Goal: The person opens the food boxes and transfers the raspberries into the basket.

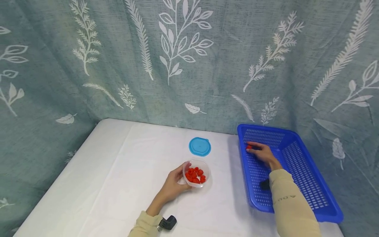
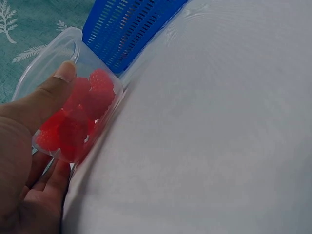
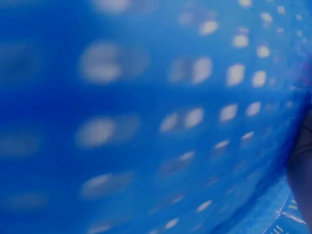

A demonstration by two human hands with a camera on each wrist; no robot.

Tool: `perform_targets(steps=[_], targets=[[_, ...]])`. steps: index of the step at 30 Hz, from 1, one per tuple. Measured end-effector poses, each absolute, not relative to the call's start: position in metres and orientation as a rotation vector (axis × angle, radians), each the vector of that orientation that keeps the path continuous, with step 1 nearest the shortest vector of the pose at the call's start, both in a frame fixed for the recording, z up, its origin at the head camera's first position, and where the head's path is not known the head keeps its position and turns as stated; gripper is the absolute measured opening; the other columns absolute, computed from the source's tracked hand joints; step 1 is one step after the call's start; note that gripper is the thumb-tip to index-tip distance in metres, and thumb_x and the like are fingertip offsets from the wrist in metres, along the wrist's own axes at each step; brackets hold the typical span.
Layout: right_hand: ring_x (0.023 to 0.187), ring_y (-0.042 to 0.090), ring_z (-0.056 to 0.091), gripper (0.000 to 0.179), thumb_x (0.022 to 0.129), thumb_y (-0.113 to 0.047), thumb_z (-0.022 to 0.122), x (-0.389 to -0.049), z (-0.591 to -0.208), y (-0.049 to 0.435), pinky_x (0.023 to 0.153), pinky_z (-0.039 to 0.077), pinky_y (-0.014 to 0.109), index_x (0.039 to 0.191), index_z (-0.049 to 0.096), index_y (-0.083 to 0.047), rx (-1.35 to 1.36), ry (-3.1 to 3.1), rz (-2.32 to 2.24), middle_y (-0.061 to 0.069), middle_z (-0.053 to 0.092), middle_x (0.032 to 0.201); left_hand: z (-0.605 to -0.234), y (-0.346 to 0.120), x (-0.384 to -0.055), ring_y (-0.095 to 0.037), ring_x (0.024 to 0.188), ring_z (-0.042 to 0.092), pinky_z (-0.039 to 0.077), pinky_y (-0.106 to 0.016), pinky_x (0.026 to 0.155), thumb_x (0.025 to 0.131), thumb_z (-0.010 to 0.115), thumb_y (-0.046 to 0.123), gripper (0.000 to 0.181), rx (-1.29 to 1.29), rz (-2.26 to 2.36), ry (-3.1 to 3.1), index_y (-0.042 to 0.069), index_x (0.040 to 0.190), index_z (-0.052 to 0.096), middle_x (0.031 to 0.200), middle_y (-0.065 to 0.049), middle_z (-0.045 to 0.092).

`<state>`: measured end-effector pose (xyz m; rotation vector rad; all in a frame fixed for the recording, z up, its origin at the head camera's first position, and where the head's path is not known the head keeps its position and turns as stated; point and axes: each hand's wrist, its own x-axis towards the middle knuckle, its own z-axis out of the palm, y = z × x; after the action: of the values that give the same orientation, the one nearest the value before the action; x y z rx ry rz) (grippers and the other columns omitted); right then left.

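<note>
My left hand (image 1: 175,185) grips a clear plastic tub (image 1: 189,162) on the white table, thumb on one side and fingers on the other. Several red raspberries (image 1: 194,175) lie inside it; the left wrist view shows the raspberries (image 2: 73,126) through the tub's wall, beside the thumb (image 2: 46,100). Inside the blue basket (image 1: 311,168), near its far left side, my right hand (image 1: 264,154) pinches a red raspberry (image 1: 249,147) between thumb and fingers. The right wrist view is mostly the basket's blurred perforated wall (image 3: 146,97), with a bit of the hand (image 3: 301,168) at the edge.
A light blue lid (image 1: 200,146) lies flat on the table behind the tub. The basket stands at the right side of the white-covered table (image 1: 130,171). Green leaf-patterned cloth (image 1: 148,65) hangs behind and along the sides.
</note>
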<state>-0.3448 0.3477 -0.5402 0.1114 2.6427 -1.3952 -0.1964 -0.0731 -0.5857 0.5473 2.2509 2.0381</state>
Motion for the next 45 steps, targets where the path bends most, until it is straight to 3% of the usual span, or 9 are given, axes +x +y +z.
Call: perform_targets(steps=[6, 10, 12, 15, 19, 28, 33, 39, 45], targets=[[0.127, 0.029, 0.045, 0.063, 0.091, -0.019, 0.076, -0.344, -0.530, 0.345, 0.093, 0.038, 0.022, 0.146, 0.052, 0.001, 0.085, 2.632, -1.359, 0.026, 0.049, 0.149, -0.585, -0.071, -0.198, -0.026, 0.147, 0.041, 0.038, -0.040, 0.119, 0.081, 0.084, 0.009, 0.086, 0.550, 1.976, 2.309, 0.013, 0.156, 0.042, 0.154, -0.006, 0.051], [0.124, 0.032, 0.054, 0.056, 0.091, -0.010, 0.074, -0.345, -0.512, 0.336, 0.096, 0.044, 0.026, 0.140, 0.054, 0.010, -0.027, 2.674, -1.281, 0.031, 0.055, 0.142, -0.585, -0.071, -0.198, -0.027, 0.148, 0.040, 0.037, -0.041, 0.119, 0.081, 0.084, 0.008, 0.086, 0.553, 1.973, 2.314, 0.013, 0.156, 0.042, 0.154, -0.007, 0.050], [0.122, 0.038, 0.058, 0.052, 0.092, -0.007, 0.071, -0.345, -0.498, 0.330, 0.101, 0.050, 0.036, 0.136, 0.054, 0.015, -0.110, 2.720, -1.204, 0.034, 0.056, 0.137, -0.585, -0.071, -0.198, -0.029, 0.147, 0.041, 0.037, -0.042, 0.119, 0.080, 0.084, 0.006, 0.086, 0.558, 1.994, 2.304, 0.011, 0.155, 0.042, 0.153, -0.009, 0.052], [0.124, 0.049, 0.056, 0.048, 0.093, -0.005, 0.067, -0.344, -0.475, 0.319, 0.109, 0.047, 0.054, 0.133, 0.054, 0.019, -0.225, 2.798, -1.076, 0.038, 0.057, 0.133, -0.586, -0.071, -0.198, -0.029, 0.147, 0.041, 0.036, -0.042, 0.119, 0.080, 0.083, 0.003, 0.086, 0.551, 2.013, 2.293, 0.009, 0.155, 0.042, 0.152, -0.010, 0.052], [0.127, 0.053, 0.051, 0.049, 0.094, -0.008, 0.066, -0.338, -0.440, 0.300, 0.111, 0.042, 0.061, 0.133, 0.053, 0.019, -0.273, 2.912, -0.928, 0.039, 0.056, 0.132, -0.587, -0.070, -0.198, -0.029, 0.147, 0.041, 0.036, -0.042, 0.120, 0.079, 0.083, 0.001, 0.086, 0.542, 2.027, 2.283, 0.009, 0.155, 0.043, 0.152, -0.011, 0.053], [0.137, 0.048, 0.045, 0.051, 0.100, -0.017, 0.062, -0.301, -0.373, 0.252, 0.113, 0.040, 0.062, 0.143, 0.050, 0.008, -0.254, 2.924, -1.035, 0.032, 0.052, 0.143, -0.584, -0.069, -0.197, -0.026, 0.146, 0.042, 0.037, -0.040, 0.119, 0.079, 0.085, 0.006, 0.088, 0.527, 2.004, 2.306, 0.011, 0.155, 0.042, 0.151, -0.009, 0.054], [0.138, 0.041, 0.047, 0.047, 0.101, -0.019, 0.062, -0.267, -0.356, 0.221, 0.110, 0.044, 0.059, 0.143, 0.054, 0.000, -0.354, 2.888, -1.267, 0.025, 0.061, 0.137, -0.583, -0.070, -0.195, -0.028, 0.146, 0.043, 0.037, -0.041, 0.119, 0.079, 0.084, 0.005, 0.087, 0.544, 1.996, 2.321, 0.010, 0.155, 0.042, 0.151, -0.011, 0.053], [0.128, 0.029, 0.057, 0.040, 0.101, -0.025, 0.064, -0.233, -0.372, 0.189, 0.098, 0.053, 0.049, 0.138, 0.062, -0.009, -0.439, 2.773, -1.479, 0.013, 0.068, 0.127, -0.586, -0.071, -0.194, -0.030, 0.145, 0.044, 0.040, -0.041, 0.116, 0.079, 0.084, 0.005, 0.087, 0.569, 1.981, 2.343, 0.008, 0.155, 0.042, 0.152, -0.012, 0.053], [0.103, 0.027, 0.067, 0.025, 0.099, -0.017, 0.065, -0.217, -0.416, 0.168, 0.083, 0.057, 0.038, 0.119, 0.072, -0.005, -0.555, 2.678, -1.466, 0.012, 0.075, 0.106, -0.586, -0.069, -0.195, -0.030, 0.145, 0.044, 0.039, -0.042, 0.117, 0.079, 0.083, 0.003, 0.086, 0.591, 1.998, 2.344, 0.007, 0.155, 0.041, 0.152, -0.012, 0.052]])
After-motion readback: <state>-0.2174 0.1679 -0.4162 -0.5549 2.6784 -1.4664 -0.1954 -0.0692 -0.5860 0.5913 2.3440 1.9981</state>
